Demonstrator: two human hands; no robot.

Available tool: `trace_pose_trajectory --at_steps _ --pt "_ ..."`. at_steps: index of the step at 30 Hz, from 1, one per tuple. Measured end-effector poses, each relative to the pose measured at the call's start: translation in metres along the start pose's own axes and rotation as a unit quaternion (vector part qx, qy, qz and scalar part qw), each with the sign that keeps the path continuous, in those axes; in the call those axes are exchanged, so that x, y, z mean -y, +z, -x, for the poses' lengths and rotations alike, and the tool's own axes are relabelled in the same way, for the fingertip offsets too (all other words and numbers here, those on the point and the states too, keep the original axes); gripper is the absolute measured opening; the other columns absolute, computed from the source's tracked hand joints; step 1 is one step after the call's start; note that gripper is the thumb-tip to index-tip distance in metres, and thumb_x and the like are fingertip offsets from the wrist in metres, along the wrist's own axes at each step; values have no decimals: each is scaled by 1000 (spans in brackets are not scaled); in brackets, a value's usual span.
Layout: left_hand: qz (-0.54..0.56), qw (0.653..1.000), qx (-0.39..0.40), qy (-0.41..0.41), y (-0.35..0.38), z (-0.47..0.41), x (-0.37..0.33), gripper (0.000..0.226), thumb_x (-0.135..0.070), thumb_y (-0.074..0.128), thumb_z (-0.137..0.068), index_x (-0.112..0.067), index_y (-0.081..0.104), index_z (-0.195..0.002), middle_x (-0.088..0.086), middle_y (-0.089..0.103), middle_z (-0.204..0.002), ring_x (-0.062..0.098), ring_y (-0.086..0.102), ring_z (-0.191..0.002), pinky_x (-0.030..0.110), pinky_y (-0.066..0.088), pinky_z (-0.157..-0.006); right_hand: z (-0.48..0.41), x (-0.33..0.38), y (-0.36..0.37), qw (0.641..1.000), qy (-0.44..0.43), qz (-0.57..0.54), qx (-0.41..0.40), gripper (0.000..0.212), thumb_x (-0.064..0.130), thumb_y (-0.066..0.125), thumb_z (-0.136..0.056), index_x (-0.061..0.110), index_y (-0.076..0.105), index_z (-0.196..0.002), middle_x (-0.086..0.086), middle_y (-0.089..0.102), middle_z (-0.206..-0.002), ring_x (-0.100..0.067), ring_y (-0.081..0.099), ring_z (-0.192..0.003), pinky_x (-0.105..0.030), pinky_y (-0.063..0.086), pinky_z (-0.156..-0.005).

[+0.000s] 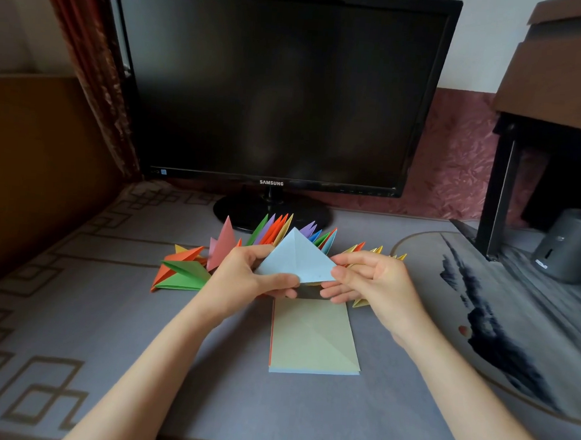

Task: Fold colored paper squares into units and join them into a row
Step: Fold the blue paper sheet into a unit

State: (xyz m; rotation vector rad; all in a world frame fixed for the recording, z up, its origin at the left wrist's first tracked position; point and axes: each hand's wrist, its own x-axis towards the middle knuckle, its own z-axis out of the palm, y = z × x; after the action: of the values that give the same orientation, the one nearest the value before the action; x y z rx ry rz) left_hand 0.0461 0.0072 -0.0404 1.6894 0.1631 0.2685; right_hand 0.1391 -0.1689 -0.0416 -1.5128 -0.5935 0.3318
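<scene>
Much looks done: a row of folded units [274,232] in many colours stands across the middle of the frame, behind the hands. Just below centre a stack of flat squares [312,336] lies unfolded, so work remains. The left hand [248,278] and right hand [370,279] each pinch a lower edge of a light blue paper [297,257], folded to a triangle and held above the stack

Bare bench [82,326] left and right of the paper stack [314,337], left hand [244,278] and right hand [373,282] holding a blue sheet [297,257] over the gap behind it, row of folded units [271,230] then monitor [277,86] closing the back, shelf frame [499,185] and grey canister [570,243] far right
</scene>
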Motion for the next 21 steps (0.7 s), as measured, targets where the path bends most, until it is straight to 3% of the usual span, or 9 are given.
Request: trace_pose_trajectory --at_steps 7,11,15,21 --pt "16 1000 3 -18 0 0 -1 23 1 71 -78 -5 67 -100 11 72 -89 18 72 -71 21 58 -68 -1 -2 0 1000 -10 22 7 10 -2 59 -87 6 65 -88 -12 71 -68 -26 70 -59 -26 56 -53" --pt "-2 999 32 -33 -2 -1 1 23 -9 71 -81 -10 68 -104 7 74 -93 18 72 -83 28 59 -76 -1 -4 -1 999 -12 39 13 10 -2 60 -87 7 65 -84 -9 71 -64 -25 69 -58 -26 56 -54" --pt "-75 997 -17 6 1 2 -3 22 -37 68 -78 -21 72 -92 -7 73 -82 1 64 -70 11 47 -62 0 -4 -1 998 -11 61 31 10 -2 61 -86 7 65 -83 -10 71 -64 -24 68 -56 -26 55 -53" --pt "-84 992 -83 34 -1 -1 3 9 -28 71 -81 -21 70 -76 -7 74 -72 3 65 -64 15 45 -57 1 -5 1 997 -23 65 46 13 0 59 -88 10 66 -83 -12 70 -66 -26 68 -58 -27 54 -54"
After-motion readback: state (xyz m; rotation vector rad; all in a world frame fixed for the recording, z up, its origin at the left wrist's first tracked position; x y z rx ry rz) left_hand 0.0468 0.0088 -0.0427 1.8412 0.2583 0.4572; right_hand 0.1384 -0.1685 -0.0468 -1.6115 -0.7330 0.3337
